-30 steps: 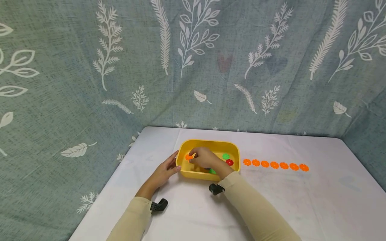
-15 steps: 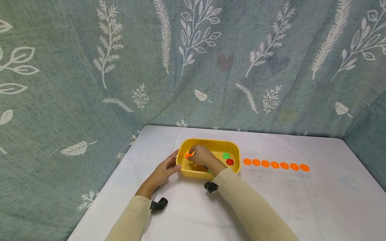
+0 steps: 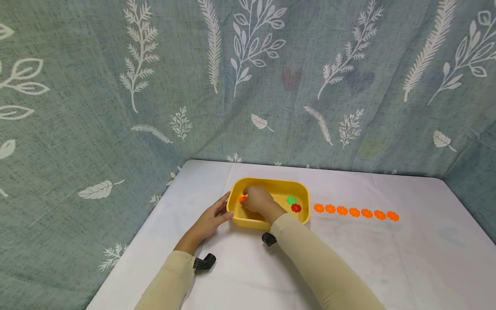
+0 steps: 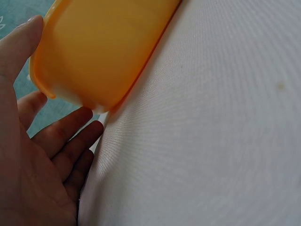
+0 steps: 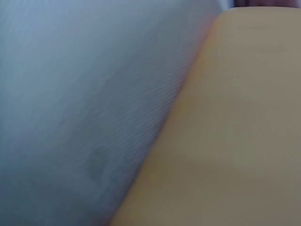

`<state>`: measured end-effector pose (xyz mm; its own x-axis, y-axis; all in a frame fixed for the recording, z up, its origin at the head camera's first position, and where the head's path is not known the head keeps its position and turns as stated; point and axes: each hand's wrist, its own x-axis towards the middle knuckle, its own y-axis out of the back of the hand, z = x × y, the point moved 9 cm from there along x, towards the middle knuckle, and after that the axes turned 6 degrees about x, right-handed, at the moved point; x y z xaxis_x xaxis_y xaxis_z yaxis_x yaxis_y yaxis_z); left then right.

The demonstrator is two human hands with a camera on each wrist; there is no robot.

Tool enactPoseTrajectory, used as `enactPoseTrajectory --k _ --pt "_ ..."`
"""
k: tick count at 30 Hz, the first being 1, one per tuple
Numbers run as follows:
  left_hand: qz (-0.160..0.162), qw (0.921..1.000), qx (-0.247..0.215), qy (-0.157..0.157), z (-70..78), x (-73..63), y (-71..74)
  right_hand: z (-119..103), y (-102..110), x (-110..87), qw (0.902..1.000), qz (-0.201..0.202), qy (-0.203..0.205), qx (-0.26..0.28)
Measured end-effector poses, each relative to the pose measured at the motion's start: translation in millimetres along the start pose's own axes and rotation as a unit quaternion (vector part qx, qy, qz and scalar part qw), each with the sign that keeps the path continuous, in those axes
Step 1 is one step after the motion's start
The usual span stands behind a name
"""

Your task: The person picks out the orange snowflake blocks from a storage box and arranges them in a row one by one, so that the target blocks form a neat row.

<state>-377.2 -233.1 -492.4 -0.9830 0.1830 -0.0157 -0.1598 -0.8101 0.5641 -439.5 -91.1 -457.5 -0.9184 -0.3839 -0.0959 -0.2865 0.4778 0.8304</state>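
Observation:
A yellow plastic tray (image 3: 240, 221) sits on the white table. My left hand (image 3: 208, 221) rests against its left end; in the left wrist view the thumb touches the rim and the loosely bent fingers (image 4: 70, 125) lie along the end wall. My right hand (image 3: 259, 200) is down inside the tray, its bent fingers and thumb pinching at an orange flower-shaped disc (image 3: 243, 199) near the left end. A green disc (image 3: 291, 200) and a red disc (image 3: 296, 208) lie at the tray's right side. In the right wrist view the tray wall (image 5: 235, 117) hides the hand.
Several orange flower-shaped discs (image 3: 354, 212) form a row on the table right of the tray. White cloth covers the table (image 3: 240, 267). A grey-green patterned curtain (image 3: 286, 142) hangs behind and on both sides.
My right hand has moved slightly left and lower in the tray, closing in on the orange disc. It now covers the green and dark pieces seen beneath it earlier. The left hand stays put.

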Motion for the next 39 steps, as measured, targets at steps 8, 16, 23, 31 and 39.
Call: enactPoseTrajectory --k 8,16,23,31,39 --pt "0.006 1.0 0.001 -0.003 -1.4 0.3 0.0 1.3 -4.9 2.0 0.9985 -0.02 -0.003 -0.051" --pt "0.005 0.9999 0.006 -0.01 -1.9 1.9 0.0 4.3 -6.8 1.6 0.9992 -0.036 -0.018 -0.005" --pt "0.005 0.9997 0.013 -0.018 2.8 3.4 0.3 -0.1 -2.7 -1.7 0.9994 -0.031 -0.005 0.011" --pt "0.002 0.9998 0.006 -0.017 5.5 3.2 0.3 -2.0 -1.5 -4.8 0.9985 -0.038 0.012 0.038" --pt "0.003 0.9999 0.0 -0.013 -0.6 1.5 0.4 -0.2 -2.6 -5.6 0.9964 -0.052 0.026 0.061"
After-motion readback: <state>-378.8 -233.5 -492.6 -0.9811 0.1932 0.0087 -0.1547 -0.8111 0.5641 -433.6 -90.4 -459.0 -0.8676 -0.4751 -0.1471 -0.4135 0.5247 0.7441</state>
